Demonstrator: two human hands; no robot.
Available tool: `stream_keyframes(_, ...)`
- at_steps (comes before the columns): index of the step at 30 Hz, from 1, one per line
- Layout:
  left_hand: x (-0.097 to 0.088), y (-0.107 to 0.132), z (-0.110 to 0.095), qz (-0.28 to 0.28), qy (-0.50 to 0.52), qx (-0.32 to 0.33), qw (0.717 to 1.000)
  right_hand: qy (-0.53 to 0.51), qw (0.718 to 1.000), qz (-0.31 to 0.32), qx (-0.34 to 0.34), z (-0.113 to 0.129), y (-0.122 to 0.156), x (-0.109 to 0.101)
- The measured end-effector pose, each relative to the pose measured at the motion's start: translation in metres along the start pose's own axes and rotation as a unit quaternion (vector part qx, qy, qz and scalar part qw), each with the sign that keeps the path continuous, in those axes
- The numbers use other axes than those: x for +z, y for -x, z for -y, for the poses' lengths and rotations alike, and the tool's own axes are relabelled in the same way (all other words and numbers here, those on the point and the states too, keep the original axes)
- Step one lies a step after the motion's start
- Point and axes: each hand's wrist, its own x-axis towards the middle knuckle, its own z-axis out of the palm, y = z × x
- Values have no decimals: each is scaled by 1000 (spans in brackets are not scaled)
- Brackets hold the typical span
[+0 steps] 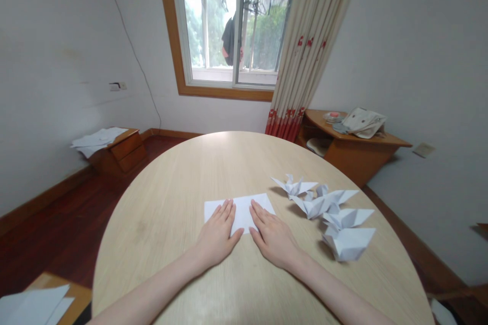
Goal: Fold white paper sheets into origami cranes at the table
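A white sheet of paper (242, 212), apparently folded into a rectangle, lies flat near the middle of the round wooden table (160, 203). On its left part rests my left hand (218, 231), palm down with the fingers stretched forward. My right hand (273, 233) lies the same way on the right part, its thumb close to the left thumb. Both hands press on the paper without gripping it. To the right of my right hand stand several folded white paper cranes (349, 244), grouped near the table's right side. The paper beneath my palms is hidden.
Loose white sheets (34, 305) lie on a wooden surface at the lower left. More papers (99, 138) top a small drawer cabinet (127, 152). A corner desk (358, 155) with a cloth bag (364, 122) stands behind the table's right edge, beside the curtain (305, 51).
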Motion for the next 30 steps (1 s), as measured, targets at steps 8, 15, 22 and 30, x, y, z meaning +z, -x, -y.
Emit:
stream_keyframes(8,-9,-2,1,14,24,-19,999,-27,1000,2,12,-7,-2,4)
stream_keyframes(15,-14,-5,4,33,51,-27,998,-48,998,29,31,-12,-4,5)
stream_keyframes(22,-20,-3,14,65,73,-3,995,-61,997,47,31,-16,-5,1)
stream_keyframes(30,-27,-4,37,99,124,49,986,-105,992,69,12,-27,-5,-6)
